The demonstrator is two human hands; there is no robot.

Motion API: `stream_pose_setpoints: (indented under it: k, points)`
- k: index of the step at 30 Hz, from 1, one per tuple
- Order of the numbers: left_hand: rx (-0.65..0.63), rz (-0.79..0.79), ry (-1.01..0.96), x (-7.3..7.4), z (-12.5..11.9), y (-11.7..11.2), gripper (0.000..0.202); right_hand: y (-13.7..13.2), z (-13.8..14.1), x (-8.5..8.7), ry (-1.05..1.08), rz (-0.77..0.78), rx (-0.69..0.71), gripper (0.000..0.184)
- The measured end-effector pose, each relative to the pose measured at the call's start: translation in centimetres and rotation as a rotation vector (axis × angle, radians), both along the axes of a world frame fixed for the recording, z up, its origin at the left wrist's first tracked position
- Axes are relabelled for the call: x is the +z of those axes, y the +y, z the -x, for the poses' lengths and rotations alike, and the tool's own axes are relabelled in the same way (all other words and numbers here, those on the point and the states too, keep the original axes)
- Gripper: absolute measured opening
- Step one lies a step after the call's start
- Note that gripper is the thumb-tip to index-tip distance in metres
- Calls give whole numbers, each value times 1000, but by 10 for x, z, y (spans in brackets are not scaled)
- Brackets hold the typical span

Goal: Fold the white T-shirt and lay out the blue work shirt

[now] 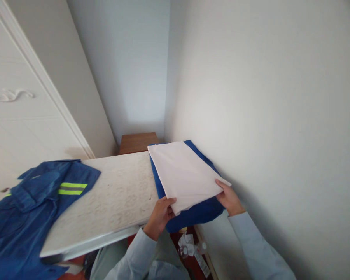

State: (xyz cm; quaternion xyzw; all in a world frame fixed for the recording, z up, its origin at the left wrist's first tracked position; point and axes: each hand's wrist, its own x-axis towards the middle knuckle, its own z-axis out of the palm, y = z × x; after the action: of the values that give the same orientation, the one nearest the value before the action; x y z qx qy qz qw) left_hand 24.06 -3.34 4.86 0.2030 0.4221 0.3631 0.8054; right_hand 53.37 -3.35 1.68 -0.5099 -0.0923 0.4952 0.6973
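A white folded cloth lies over a blue folded garment at the right end of the table, against the wall. My left hand pinches the cloth's near left corner, thumb on top. At the near right corner my right hand grips the same cloth, its thumb on the upper face and its other fingers hidden beneath. Blue fabric shows along the cloth's left, far right and near edges. Whether my hidden fingers also touch the blue garment, I cannot tell.
A white table with a patterned, marked top stretches to the left. On it lies a blue work jacket with yellow-green reflective stripes, hanging over the near edge. A brown wooden cabinet stands in the corner. Clear bottles and papers are on the floor.
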Motion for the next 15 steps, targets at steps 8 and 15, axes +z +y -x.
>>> stream_pose_setpoints:
  k: [8,15]
  points:
    - [-18,-25,52,-9,10,-19,41,-24,23,-21,121,34,-4,34]
    - [-86,-172,194,-21,12,-27,54,-13,-8,36,80,90,227,16]
